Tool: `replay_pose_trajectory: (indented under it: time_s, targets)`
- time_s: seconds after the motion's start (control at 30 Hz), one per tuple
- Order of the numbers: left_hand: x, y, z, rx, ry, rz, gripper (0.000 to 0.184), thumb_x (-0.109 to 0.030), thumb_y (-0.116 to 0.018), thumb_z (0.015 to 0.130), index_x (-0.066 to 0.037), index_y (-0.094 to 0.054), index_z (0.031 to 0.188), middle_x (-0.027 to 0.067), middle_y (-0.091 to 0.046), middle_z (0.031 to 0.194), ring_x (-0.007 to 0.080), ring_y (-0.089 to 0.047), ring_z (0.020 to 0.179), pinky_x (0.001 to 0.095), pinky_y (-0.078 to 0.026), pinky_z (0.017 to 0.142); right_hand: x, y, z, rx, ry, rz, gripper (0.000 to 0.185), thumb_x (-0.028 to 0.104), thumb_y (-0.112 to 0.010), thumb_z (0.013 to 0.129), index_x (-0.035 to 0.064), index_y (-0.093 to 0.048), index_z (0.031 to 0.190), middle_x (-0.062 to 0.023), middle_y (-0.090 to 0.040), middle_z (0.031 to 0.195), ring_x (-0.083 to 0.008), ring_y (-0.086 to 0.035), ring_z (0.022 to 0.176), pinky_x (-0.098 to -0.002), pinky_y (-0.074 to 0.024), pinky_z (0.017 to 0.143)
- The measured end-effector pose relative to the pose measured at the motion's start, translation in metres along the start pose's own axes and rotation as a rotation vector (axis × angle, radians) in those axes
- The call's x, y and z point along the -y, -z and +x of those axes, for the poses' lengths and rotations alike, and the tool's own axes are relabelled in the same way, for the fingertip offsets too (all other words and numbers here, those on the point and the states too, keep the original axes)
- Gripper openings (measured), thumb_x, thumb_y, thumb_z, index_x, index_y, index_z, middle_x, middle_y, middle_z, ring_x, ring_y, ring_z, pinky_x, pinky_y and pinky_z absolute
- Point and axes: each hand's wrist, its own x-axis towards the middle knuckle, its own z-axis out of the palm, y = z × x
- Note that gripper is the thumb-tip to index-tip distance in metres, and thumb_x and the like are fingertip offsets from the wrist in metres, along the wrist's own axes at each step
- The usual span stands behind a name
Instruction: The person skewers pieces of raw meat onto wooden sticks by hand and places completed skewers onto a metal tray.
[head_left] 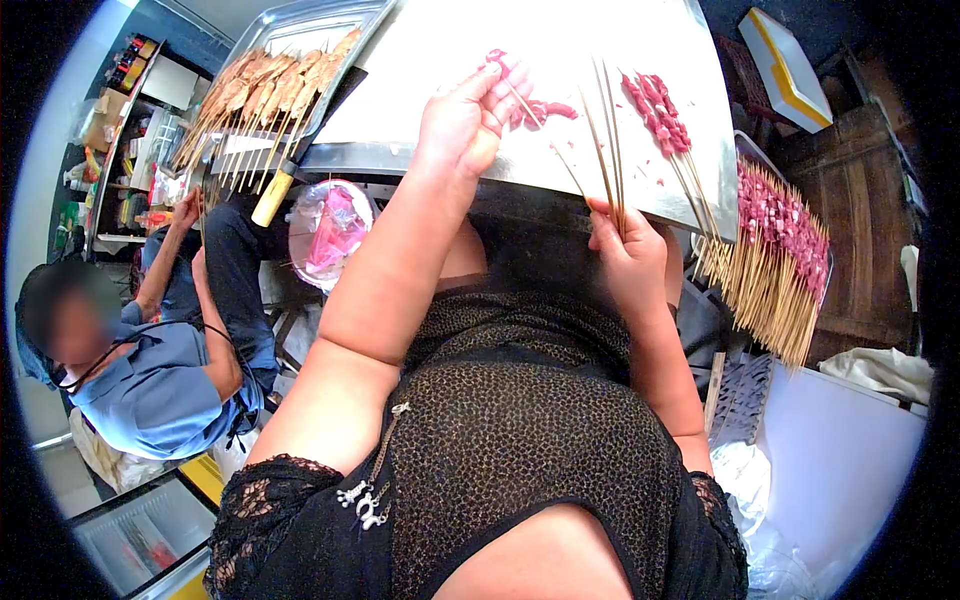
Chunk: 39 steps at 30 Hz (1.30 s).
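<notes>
My left hand (462, 118) is over the white tabletop, its fingers closed on a small piece of red meat (497, 60). More raw meat strips (545, 112) lie on the table just beside its fingertips. At the table's front edge, my right hand (630, 245) grips several bamboo skewers (612, 140) that point up and away from me. One thin skewer (568, 168) slants from this hand toward the left; glare hides part of it, and I cannot tell whether its tip is in the meat. To the right, a few threaded meat skewers (660, 115) rest on the table.
Many raw meat skewers (785, 220) are piled off the table's right end. A metal tray (350, 60) of paler skewers stands at the left, near a yellow-handled tool (272, 198). Below is a lined bucket (305, 225). A co-worker (165, 385) sits at the left.
</notes>
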Motion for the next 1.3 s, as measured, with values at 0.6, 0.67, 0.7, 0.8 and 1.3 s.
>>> replay_pose_trajectory:
  time_s: [0.6,0.67,0.7,0.8,1.3]
  targets:
    - [0.018,-0.007,-0.015,-0.020,-0.023,0.019,0.019,-0.002,-0.044,0.089,0.008,-0.048,0.105,0.0234,-0.056,0.105,0.0334,-0.057,0.101,0.0437,-0.048,0.090,-0.010,-0.012,-0.001,0.050,-0.075,0.180,0.017,0.006,-0.054,0.088,0.0007,-0.061,0.102,0.0029,-0.053,0.069,-0.0029,-0.044,0.057,-0.0159,-0.0352,0.052]
    - [0.019,-0.004,-0.015,-0.013,0.012,0.070,0.018,-0.005,-0.043,0.091,0.006,-0.047,0.105,0.0238,-0.055,0.105,0.0336,-0.057,0.101,0.0443,-0.048,0.090,-0.013,-0.011,-0.003,0.048,-0.100,0.269,0.017,0.006,-0.054,0.088,0.0007,-0.061,0.103,0.0027,-0.053,0.069,-0.0033,-0.044,0.058,-0.0162,-0.0354,0.052]
    - [0.018,-0.001,-0.015,-0.013,0.010,0.069,0.018,-0.005,-0.043,0.091,0.006,-0.047,0.105,0.0238,-0.055,0.105,0.0336,-0.057,0.101,0.0443,-0.048,0.090,-0.014,-0.010,-0.003,0.049,-0.099,0.269,0.017,0.006,-0.054,0.088,0.0007,-0.061,0.103,0.0027,-0.053,0.069,-0.0033,-0.044,0.058,-0.0162,-0.0354,0.052]
    - [0.010,0.005,-0.017,0.199,0.245,0.056,0.020,-0.010,-0.043,0.092,0.005,-0.047,0.105,0.0239,-0.055,0.105,0.0342,-0.057,0.101,0.0458,-0.047,0.090,-0.018,-0.005,-0.002,0.018,-0.075,0.242,0.017,0.006,-0.055,0.087,0.0006,-0.062,0.101,0.0030,-0.054,0.067,-0.0036,-0.047,0.058,-0.0184,-0.0398,0.053]
    - [-0.003,0.010,-0.009,0.129,0.107,0.259,0.024,-0.012,-0.041,0.093,0.009,-0.049,0.103,0.0246,-0.058,0.101,0.0350,-0.060,0.095,0.0430,-0.051,0.085,-0.023,-0.002,-0.004,0.057,-0.062,0.150,0.018,0.007,-0.055,0.086,0.0020,-0.063,0.101,0.0028,-0.053,0.064,-0.0041,-0.048,0.056,-0.0191,-0.0407,0.053]
